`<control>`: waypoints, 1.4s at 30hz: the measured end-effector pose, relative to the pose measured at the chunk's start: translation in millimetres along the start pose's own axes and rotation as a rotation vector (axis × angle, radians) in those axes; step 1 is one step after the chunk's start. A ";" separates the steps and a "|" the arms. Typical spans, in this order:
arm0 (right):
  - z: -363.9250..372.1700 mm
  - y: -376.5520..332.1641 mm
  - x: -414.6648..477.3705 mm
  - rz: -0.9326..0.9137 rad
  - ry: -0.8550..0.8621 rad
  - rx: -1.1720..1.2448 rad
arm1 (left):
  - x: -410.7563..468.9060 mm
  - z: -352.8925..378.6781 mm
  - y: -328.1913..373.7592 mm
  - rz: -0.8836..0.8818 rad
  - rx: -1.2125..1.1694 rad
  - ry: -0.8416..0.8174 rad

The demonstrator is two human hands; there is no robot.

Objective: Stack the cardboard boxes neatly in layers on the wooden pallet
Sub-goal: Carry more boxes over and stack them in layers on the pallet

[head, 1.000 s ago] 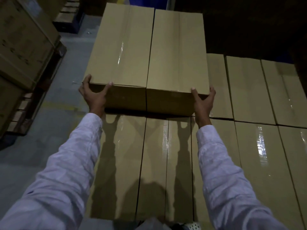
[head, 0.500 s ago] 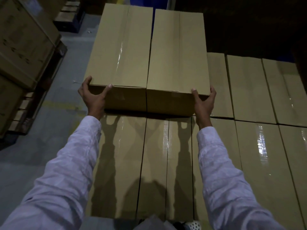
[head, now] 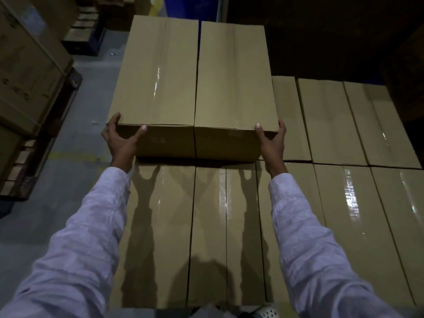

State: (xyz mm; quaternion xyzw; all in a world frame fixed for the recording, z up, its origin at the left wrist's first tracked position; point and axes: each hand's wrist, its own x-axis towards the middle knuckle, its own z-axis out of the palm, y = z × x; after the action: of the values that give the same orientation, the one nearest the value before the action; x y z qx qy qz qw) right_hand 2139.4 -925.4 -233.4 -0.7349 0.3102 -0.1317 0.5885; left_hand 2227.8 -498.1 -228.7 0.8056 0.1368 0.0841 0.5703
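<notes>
Atop the lower layer of tan taped cardboard boxes [head: 344, 226], the left grip [head: 121, 141] and right grip [head: 271, 141] are clasping, fingers curled, the outer near corners of the pair of long upper cardboard boxes [head: 160, 72].

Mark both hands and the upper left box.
upper left box [head: 156, 72]: head view, middle of its top face.
left hand [head: 120, 143]: head view, back of the hand.
right hand [head: 273, 143]: head view, back of the hand, gripping the upper right box [head: 234, 72].

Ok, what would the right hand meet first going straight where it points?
The right upper box: the right hand grips its near right corner, so pushing on would likely just shove it back. The left hand grips the left upper box.
</notes>
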 end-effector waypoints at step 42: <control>-697.4 308.9 -643.4 0.255 0.896 0.159 | -978.5 288.6 69.5 0.105 0.194 -1.678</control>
State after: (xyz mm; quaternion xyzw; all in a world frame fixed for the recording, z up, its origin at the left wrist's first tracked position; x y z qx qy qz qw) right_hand 1159.5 -1114.0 -225.4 -0.5143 0.6105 -0.3859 0.4625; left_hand 1392.5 -1087.8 -240.0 0.6516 -0.3629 -0.5276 0.4066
